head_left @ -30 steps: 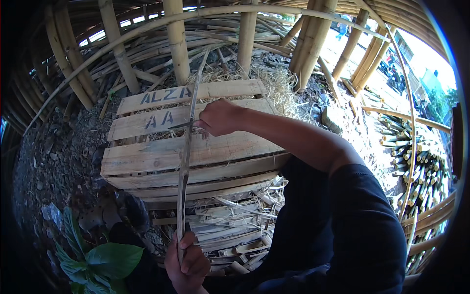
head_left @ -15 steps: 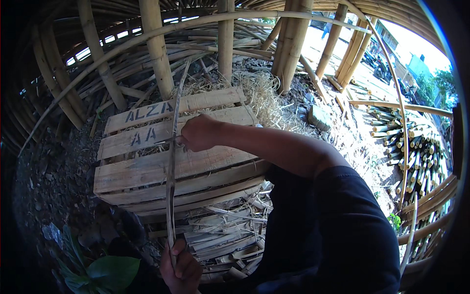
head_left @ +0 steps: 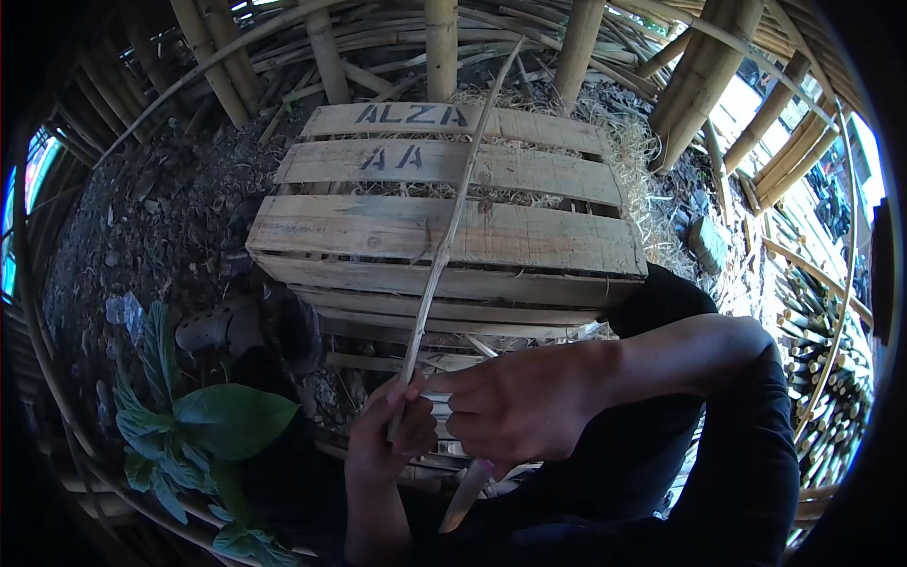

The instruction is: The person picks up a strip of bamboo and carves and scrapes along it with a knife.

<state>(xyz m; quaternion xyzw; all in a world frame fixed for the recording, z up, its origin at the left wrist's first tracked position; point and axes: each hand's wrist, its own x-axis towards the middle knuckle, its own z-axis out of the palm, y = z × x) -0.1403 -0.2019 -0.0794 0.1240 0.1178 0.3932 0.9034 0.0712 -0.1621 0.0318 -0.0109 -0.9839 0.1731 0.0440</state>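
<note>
My left hand [head_left: 387, 435] is closed around the lower end of a long, thin bamboo strip [head_left: 442, 248]. The strip slants up and away over a slatted wooden crate [head_left: 350, 225] with dark stencilled letters. Close beside it, at the strip's lower end, is my right hand [head_left: 529, 402], its fingers curled round a knife [head_left: 465, 497]. The blade points down toward my lap, and the handle is mostly hidden in the fist. Whether the right fingertips touch the strip or the left hand, I cannot tell.
Straw [head_left: 631, 156] lies around and inside the crate. A leafy green plant [head_left: 231, 420] grows at the lower left, near a shoe [head_left: 222, 326]. Bamboo posts [head_left: 441, 52] rise behind the crate. Cut bamboo poles [head_left: 822, 378] are stacked at the right, beyond a stone [head_left: 707, 244].
My right hand has come back with the knife from far up the strip to beside my left hand. The view has shifted, and the strip now leans to the right.
</note>
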